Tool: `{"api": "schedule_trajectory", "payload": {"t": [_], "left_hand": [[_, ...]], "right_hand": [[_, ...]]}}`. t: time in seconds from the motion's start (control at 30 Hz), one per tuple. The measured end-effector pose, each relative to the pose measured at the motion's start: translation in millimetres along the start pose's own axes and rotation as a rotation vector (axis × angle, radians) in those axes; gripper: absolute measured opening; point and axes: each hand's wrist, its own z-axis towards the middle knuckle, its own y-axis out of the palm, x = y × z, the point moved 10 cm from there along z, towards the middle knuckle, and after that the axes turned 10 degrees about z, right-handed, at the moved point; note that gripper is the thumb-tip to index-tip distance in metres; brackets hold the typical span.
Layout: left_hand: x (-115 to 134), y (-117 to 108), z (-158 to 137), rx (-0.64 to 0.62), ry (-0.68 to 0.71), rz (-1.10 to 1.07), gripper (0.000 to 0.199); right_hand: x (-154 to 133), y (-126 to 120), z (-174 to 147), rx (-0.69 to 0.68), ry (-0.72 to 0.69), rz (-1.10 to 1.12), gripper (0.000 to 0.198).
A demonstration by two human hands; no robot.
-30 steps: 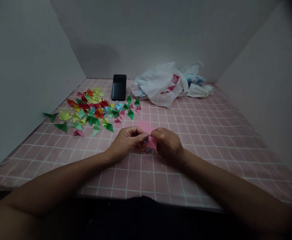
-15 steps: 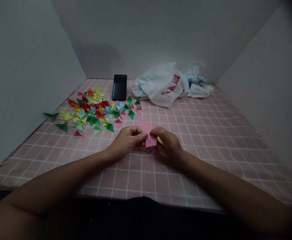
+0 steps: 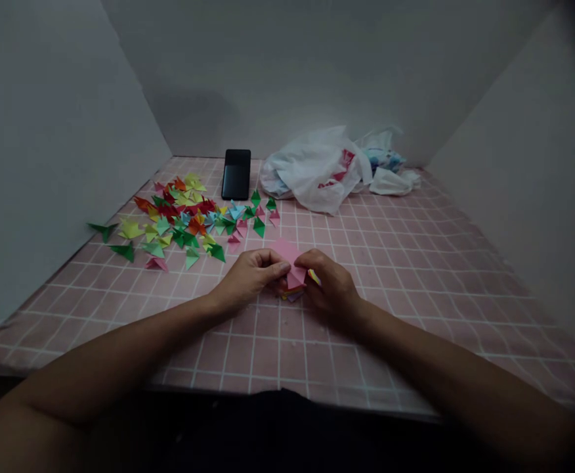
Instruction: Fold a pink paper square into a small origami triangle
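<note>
Between my two hands is a pink sheet of origami paper (image 3: 296,278), partly folded, with its lower end narrowing. My left hand (image 3: 254,272) pinches its left edge between thumb and fingers. On the other edge, my right hand (image 3: 330,282) grips the paper with thumb and forefinger. Under the pink sheet, other colored papers (image 3: 293,295) show at the edges, yellow, orange and purple among them; my fingers hide most of them. To the left lies a spread of small folded paper cranes (image 3: 185,220) in green, yellow, red, orange, blue and pink.
A black phone (image 3: 236,175) leans upright at the back. White plastic bags (image 3: 317,167) with red print lie crumpled beside it, and a bluish packet (image 3: 384,158) sits behind them. A pink checked cloth (image 3: 415,276) covers the table, with pale walls on three sides.
The lower end of the pink paper has gone from squarish to more pointed as my fingers fold it. Both hands stay in nearly the same place.
</note>
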Motion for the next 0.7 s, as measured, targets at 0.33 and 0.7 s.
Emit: {"api": "schedule_trajectory", "payload": {"t": [0.33, 0.7], "left_hand": [[-11.4, 2.9, 1.9, -0.044, -0.074, -0.035, 0.026], [3.0, -9.2, 5.6, 0.049, 0.084, 0.0, 0.026]], "right_hand": [[3.5, -0.4, -1.4, 0.006, -0.036, 0.014, 0.028], [31.6, -5.1, -4.9, 0.087, 0.319, 0.22, 0.022]]}}
